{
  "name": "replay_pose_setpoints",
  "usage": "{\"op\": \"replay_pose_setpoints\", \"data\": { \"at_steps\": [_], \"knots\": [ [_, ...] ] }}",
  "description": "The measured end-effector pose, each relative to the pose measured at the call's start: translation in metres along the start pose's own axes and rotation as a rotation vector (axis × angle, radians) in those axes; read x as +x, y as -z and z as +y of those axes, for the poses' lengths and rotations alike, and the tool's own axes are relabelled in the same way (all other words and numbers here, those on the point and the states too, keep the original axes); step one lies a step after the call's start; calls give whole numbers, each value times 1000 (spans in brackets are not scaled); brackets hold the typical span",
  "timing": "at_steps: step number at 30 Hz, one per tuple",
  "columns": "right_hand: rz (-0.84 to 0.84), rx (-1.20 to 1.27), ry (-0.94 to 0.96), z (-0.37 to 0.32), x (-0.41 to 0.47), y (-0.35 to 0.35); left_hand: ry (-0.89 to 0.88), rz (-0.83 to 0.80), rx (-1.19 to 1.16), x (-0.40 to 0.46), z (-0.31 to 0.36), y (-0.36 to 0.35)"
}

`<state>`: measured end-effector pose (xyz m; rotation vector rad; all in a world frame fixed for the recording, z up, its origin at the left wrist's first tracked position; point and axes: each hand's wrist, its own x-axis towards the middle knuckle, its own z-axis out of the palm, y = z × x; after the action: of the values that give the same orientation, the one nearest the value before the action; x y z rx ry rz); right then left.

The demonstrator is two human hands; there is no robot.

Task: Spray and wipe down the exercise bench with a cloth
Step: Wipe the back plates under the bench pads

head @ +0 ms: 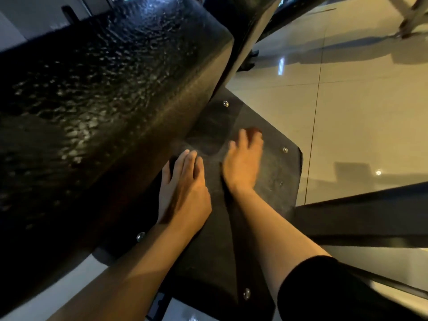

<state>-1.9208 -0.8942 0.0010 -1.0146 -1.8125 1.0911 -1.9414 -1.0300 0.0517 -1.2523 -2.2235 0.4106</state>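
Observation:
The exercise bench's black textured pad fills the left of the head view, and its surface glistens. Below it lies a black base plate with shiny bolts. My left hand rests flat on the plate beside the pad's lower edge, fingers straight and together. To its right, my right hand reaches forward over the plate with fingers spread and slightly bent, blurred by motion. A small reddish blur sits at its fingertips; I cannot tell what it is. No cloth or spray bottle shows plainly.
Glossy beige floor tiles spread to the right. A black frame bar runs across the right side near my right forearm, which wears a black sleeve. Another machine's metal leg stands at the top right.

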Motion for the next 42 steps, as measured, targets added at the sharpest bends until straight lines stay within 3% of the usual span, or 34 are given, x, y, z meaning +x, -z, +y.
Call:
{"op": "replay_pose_setpoints", "data": {
  "at_steps": [3,6,9,13,15,18,21,23,25,27,31,34,36,40,42],
  "knots": [
    [-200,31,331,-43,19,-24,68,-76,-108,11,-3,-2],
    [-272,25,412,-39,39,-21,100,-54,-139,21,2,-3],
    [-108,21,265,2,50,-8,46,61,-154,27,12,-6],
    [-11,-5,-161,62,65,19,10,61,-127,38,23,-15],
    [34,-61,-263,65,70,17,20,44,-125,41,24,-17],
    [-3,27,-155,26,82,-1,25,11,-109,46,22,-18],
    [-149,9,167,-7,93,-11,38,-28,-125,48,27,-15],
    [-202,-14,236,-3,98,-8,34,-75,-124,47,36,-5],
    [-151,-33,158,21,94,1,12,-160,-142,45,46,7],
    [-74,-55,-48,57,80,18,-31,-216,-144,43,56,13],
    [-58,-166,-321,114,56,54,-51,-218,-174,36,65,14],
    [-28,-163,-473,90,54,45,-20,-201,-160,27,57,21],
    [-39,-99,-342,42,49,24,5,-180,-97,20,37,23],
    [-167,52,194,-49,16,-15,23,-104,-63,-1,-3,15],
    [-255,49,292,-60,1,-19,45,-80,-98,-12,-10,14]
  ]
}}
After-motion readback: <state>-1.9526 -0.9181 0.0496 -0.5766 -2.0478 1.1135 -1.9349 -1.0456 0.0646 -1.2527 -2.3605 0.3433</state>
